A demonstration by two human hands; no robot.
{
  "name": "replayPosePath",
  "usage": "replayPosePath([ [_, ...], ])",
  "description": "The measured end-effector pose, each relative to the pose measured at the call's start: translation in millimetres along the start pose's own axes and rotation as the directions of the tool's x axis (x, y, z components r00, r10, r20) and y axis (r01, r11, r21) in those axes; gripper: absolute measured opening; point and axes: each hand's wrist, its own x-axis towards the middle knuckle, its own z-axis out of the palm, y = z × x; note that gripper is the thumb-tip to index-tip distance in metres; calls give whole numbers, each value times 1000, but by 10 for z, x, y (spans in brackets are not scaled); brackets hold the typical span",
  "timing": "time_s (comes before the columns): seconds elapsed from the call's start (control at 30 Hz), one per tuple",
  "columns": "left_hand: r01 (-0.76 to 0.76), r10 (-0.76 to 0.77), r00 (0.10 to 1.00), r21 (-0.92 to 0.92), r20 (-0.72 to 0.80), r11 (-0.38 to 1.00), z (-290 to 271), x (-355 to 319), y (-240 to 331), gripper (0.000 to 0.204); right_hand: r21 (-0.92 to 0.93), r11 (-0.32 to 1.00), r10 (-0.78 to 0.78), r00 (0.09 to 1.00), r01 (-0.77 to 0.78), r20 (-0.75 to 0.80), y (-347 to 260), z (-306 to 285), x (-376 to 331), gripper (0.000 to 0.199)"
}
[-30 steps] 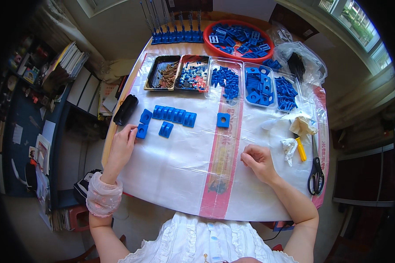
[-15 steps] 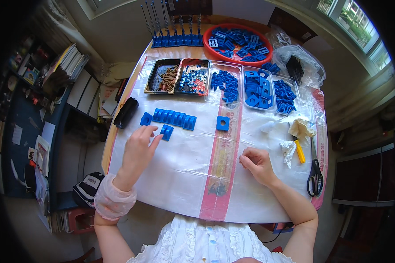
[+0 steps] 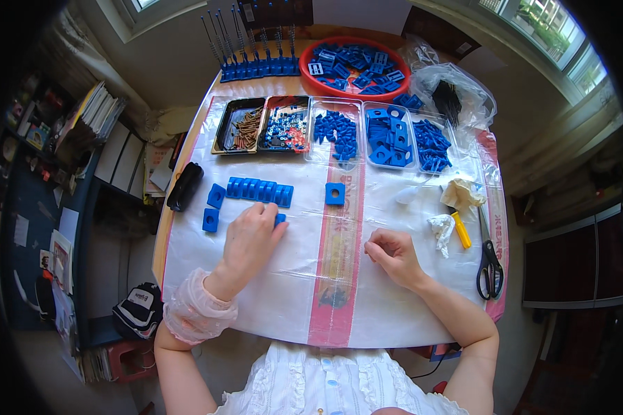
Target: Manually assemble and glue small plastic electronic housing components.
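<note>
On the table's left half, my left hand (image 3: pixel 250 238) is closed palm-down over a small blue plastic part (image 3: pixel 280 219), mostly hidden by its fingers. Just beyond the fingertips is a row of ridged blue parts (image 3: pixel 259 190) standing side by side. Two loose blue parts (image 3: pixel 210 220) lie left of that hand. A square blue plate with a round hole (image 3: pixel 335 194) lies apart, near the red stripe. Further right, my right hand (image 3: pixel 394 256) rests with curled fingers; whatever may be inside them is hidden.
Behind stand a black tray of screws (image 3: pixel 246 128), a tray of small nuts (image 3: pixel 287 124) and clear boxes of blue parts (image 3: pixel 389 138). A red basin (image 3: pixel 403 69) and a blue rack with springs (image 3: pixel 259 68) are farther back. Scissors (image 3: pixel 490 270) and a yellow-handled tool (image 3: pixel 462 232) lie right.
My left hand has moved right and closed over the blue part, which has shifted right below the row's end. A loose part it covered now shows. The whole view has shifted slightly.
</note>
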Motion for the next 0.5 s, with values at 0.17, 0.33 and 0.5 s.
replayPosePath([
  [0.17, -71, 72, 997, -32, 22, 997, 109, 161, 230, 22, -43, 998, -35, 999, 34, -9, -1, 9, 4, 13],
  [0.33, -80, 80, 996, -7, 25, 997, 221, 289, 367, 29, -44, 999, -16, 1000, 16, -8, -7, 13, 8, 13],
  [0.5, -235, 230, 970, -59, -79, 970, 191, 529, 405, 45, -31, 999, -30, 999, 29, -22, -25, 13, -2, 13],
])
